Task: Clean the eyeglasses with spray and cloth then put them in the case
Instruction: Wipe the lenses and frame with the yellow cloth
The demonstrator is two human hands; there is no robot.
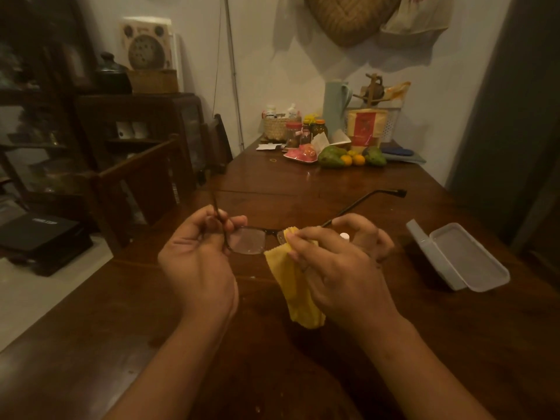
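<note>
While my left hand [197, 259] is pinching the eyeglasses [248, 241] at one hinge above the counter [303, 183], my right hand [342, 268] is pinching the cloth [298, 298] over a lens. Uneven pressure, I am judging, is risking a twisted frame.

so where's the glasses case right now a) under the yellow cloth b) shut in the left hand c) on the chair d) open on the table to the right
d: the case lies open on the table, to the right of the right hand that pinches the yellow cloth against the eyeglasses.
</note>
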